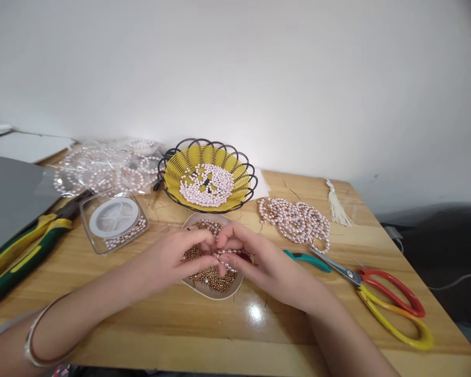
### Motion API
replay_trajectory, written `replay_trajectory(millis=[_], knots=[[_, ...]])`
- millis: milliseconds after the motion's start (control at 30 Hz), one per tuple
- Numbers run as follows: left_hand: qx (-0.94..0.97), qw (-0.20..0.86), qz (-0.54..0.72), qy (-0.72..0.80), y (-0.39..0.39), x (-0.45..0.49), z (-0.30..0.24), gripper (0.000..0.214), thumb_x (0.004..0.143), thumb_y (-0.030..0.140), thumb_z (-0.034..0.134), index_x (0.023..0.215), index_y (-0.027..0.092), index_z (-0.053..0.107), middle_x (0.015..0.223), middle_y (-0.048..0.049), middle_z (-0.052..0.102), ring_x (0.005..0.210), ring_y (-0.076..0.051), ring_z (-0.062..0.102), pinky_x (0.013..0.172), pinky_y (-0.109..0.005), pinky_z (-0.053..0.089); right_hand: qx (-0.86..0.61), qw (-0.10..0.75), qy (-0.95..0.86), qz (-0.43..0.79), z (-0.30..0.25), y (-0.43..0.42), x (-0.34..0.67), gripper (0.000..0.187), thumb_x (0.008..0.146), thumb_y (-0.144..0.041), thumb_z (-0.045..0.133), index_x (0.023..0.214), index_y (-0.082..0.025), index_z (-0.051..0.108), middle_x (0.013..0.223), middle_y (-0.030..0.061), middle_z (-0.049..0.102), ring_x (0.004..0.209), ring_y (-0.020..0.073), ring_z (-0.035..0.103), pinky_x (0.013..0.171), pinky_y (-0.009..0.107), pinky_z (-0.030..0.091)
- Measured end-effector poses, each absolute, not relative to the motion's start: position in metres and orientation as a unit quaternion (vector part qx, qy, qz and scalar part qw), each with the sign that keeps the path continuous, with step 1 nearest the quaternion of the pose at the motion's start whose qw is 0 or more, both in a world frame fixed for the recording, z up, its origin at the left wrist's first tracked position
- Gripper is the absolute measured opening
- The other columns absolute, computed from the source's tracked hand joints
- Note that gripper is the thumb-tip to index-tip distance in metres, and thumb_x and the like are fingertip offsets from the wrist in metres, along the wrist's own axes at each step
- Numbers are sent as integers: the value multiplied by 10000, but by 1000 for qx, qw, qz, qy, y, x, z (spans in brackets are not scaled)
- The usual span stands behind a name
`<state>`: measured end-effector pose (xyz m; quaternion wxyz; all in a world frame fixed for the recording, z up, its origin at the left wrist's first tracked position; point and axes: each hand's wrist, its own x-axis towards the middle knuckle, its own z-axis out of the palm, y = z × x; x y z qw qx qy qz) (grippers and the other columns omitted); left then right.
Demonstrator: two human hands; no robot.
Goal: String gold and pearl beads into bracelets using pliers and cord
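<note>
Both of my hands meet over a shallow bowl [215, 297] of small gold-brown beads [220, 281]. A short strand of pinkish pearl beads [230, 266] runs between the fingers. My left hand [192, 254] comes in from the left, its thumb and forefinger pinched near the strand's end. My right hand [253, 256] is curled, with the strand lying against its fingers and thumb. Any thread at the fingertips is too fine to make out. Behind the bowl stands a yellow basket [172, 173] with a black looped rim, holding loose pale pink beads [208, 191].
Right of the bowl lie a heap of bead strands [298, 220], a cream tassel [337, 204], a teal-handled tool [310, 259] and scissors [392, 298]. At left are pliers [43, 235], a clear box [88, 230] with a white spool, and bagged strands [102, 165]. A wall rises behind.
</note>
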<state>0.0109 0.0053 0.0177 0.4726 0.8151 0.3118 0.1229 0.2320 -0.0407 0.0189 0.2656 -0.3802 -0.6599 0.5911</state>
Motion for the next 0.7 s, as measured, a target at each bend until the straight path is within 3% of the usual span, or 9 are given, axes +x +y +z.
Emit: replay_trajectory(millis=[133,267,433,700], knots=[[835,434,139,308,7,7,15,163,1007,277,569,878,208,639,852,38,689,803,-142,610,735,-245,413,-394,266,-675,565,22,-40,233,76,1032,-190,477,1086,-242,461,903,-20,614,851,140,613,782,280,486],[841,438,146,281,7,5,21,224,1040,263,474,866,201,600,865,24,641,820,-140,592,760,-253,414,-423,266,-681,535,23,-38,235,22,1012,-217,538,1030,-228,533,900,-17,585,812,140,605,726,268,487],[826,448,174,294,2,3,24,261,1043,266,431,842,201,583,757,42,611,697,-120,568,663,-242,399,-435,296,-695,490,22,-39,234,92,1000,-211,582,1081,-233,620,939,-7,646,815,136,589,675,246,462],[793,501,140,316,-3,4,25,253,1069,312,393,874,218,525,701,70,480,596,-103,455,530,-212,355,-427,321,-723,438,23,-41,230,105,964,-113,592,979,-205,640,842,-29,612,710,107,532,632,225,431]])
